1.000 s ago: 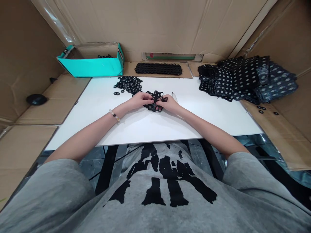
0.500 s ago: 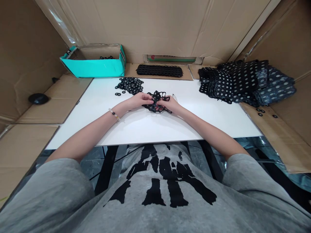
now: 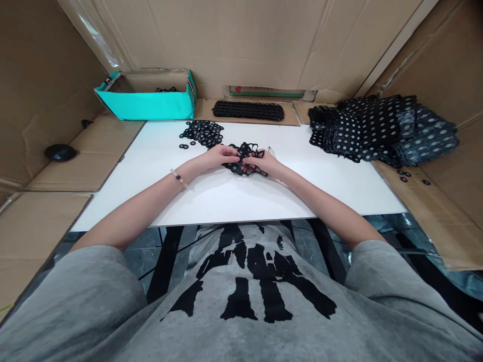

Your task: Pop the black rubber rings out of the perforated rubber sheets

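Note:
Both my hands work at the middle of the white table (image 3: 226, 201). My left hand (image 3: 222, 157) and my right hand (image 3: 261, 162) pinch opposite sides of a tangled cluster of linked black rings (image 3: 246, 152), with fingertips meeting in its middle. Part of the cluster is hidden under my fingers. Left of the hands lies a heap of small black rings (image 3: 202, 132), with a few loose rings (image 3: 183, 146) beside it. A small pale pointed item (image 3: 270, 149) sits just beyond my right hand. A beaded bracelet (image 3: 178, 178) circles my left wrist.
A teal cardboard box (image 3: 145, 103) holding some black rings stands at the far left. A long black ring strip (image 3: 248, 110) lies on cardboard at the back. Stacks of black polka-dot mesh (image 3: 377, 129) sit at the right. Cardboard lines the surroundings.
The ring cluster has shifted shape slightly between my fingers, looking more spread and open. My hands stay on it, and the view has tilted slightly.

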### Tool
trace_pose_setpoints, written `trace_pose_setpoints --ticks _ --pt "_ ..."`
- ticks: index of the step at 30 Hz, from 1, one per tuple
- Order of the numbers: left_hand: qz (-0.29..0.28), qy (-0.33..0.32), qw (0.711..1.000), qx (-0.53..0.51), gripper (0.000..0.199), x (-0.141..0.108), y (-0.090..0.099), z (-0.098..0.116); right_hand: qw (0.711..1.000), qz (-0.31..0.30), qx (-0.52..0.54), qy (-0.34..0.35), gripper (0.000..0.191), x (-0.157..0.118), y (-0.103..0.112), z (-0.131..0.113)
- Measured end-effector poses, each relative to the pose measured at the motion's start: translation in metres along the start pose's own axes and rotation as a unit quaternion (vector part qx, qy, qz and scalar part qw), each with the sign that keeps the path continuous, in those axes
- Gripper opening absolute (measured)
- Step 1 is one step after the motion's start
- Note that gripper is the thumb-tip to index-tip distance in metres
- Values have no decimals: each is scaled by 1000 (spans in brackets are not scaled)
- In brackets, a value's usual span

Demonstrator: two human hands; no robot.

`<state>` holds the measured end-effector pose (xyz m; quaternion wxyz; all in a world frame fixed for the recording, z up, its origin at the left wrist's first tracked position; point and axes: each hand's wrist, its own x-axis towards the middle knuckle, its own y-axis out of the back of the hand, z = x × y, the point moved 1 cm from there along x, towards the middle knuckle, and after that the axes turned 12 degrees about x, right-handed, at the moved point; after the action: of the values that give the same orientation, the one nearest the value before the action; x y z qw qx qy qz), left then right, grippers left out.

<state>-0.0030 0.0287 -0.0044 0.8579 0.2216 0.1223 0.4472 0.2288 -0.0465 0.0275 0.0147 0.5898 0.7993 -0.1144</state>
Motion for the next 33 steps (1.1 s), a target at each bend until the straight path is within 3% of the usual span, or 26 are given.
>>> trace_pose_setpoints --ticks 6,12,18,33 --pt "-1 -25 998 60 67 -1 -3 3 999 -35 -18 -10 26 -3 1 -5" --pt "4 -37 991 128 50 -5 -5 11 998 -54 -33 9 36 4 5 3" --pt "5 -42 989 139 45 -7 -5 14 996 -77 -38 25 53 10 11 11" --pt "15 -51 987 151 41 -7 -7 17 994 -99 -40 36 58 15 15 16"
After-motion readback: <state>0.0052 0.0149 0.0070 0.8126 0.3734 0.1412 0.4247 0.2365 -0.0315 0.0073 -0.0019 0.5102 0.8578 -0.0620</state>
